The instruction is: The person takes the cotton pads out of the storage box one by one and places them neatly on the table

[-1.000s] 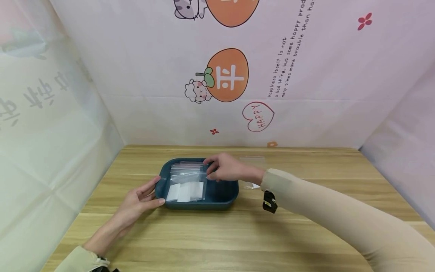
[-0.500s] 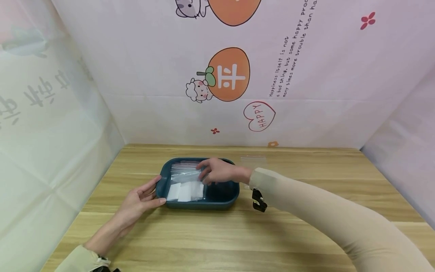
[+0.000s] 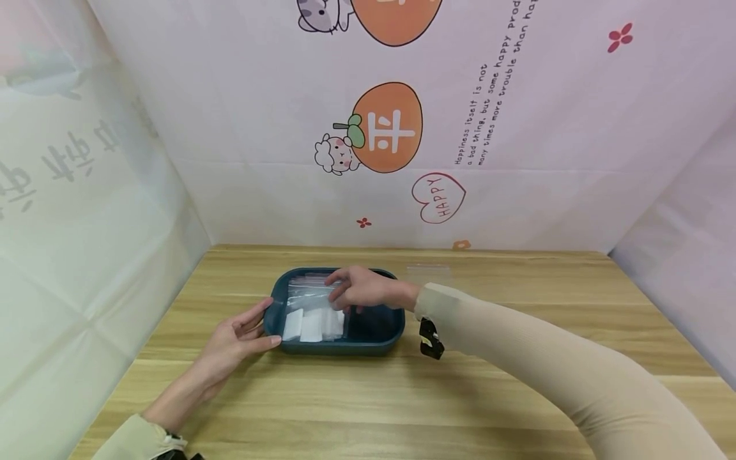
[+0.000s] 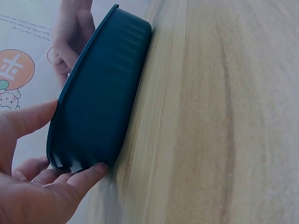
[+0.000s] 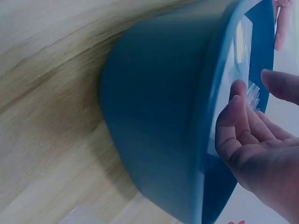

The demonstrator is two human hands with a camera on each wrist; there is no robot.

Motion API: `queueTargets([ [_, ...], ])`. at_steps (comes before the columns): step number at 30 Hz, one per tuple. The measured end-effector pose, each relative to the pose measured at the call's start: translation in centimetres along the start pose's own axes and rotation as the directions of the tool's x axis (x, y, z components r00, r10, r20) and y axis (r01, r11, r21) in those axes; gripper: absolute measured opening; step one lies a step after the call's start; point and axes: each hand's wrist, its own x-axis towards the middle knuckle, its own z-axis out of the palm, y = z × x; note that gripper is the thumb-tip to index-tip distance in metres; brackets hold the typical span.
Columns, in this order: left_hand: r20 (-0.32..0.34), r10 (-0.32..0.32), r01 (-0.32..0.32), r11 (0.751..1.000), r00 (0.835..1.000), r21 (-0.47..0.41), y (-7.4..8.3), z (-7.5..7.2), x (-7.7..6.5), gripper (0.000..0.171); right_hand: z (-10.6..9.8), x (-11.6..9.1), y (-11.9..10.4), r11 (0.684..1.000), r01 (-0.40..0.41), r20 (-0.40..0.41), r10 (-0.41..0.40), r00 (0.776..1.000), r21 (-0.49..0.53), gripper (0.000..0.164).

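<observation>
A dark blue plastic tray (image 3: 339, 348) with rounded corners stands on the wooden table. Several clear zip bags (image 3: 305, 297) with white contents (image 3: 312, 326) lie in its left part. My left hand (image 3: 230, 342) grips the tray's left end; in the left wrist view its thumb and fingers spread along the tray's end wall (image 4: 93, 102). Over the bags hovers my right hand (image 3: 365, 287), fingers bent and thumb apart from them in the right wrist view (image 5: 261, 144). Nothing is pinched there. Whether its fingertips touch a bag, I cannot tell.
Another clear zip bag (image 3: 428, 273) lies on the table (image 3: 517, 275) behind the right forearm, mostly covered by it. White printed cloth (image 3: 259, 191) hangs at the back and on both sides.
My right hand has moved left inside the tray, from its middle to above the bags. The left hand and the tray have stayed in place.
</observation>
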Motion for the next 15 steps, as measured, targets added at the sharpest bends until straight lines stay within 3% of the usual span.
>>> queueTargets([
  [4,0.005,0.002,-0.002,1.0,1.0,-0.006,-0.1,0.0,0.0,0.088,0.4,0.3,-0.3,0.993,0.016,-0.022,-0.014,1.0,0.113,0.055],
  [8,0.011,0.005,-0.005,1.0,1.0,-0.006,-0.1,0.0,0.1,0.088,0.8,0.8,-0.8,0.965,0.006,0.001,-0.006,1.0,0.263,0.06],
  [12,0.014,0.004,-0.004,1.0,1.0,-0.008,-0.2,-0.1,0.2,0.087,1.6,1.7,-1.1,0.935,-0.057,0.021,0.053,0.998,0.35,0.062],
  [15,0.012,-0.003,0.003,1.0,1.0,-0.005,-0.2,-0.1,0.2,0.085,2.4,2.4,-1.2,0.914,-0.107,-0.015,0.123,0.992,0.391,0.06],
])
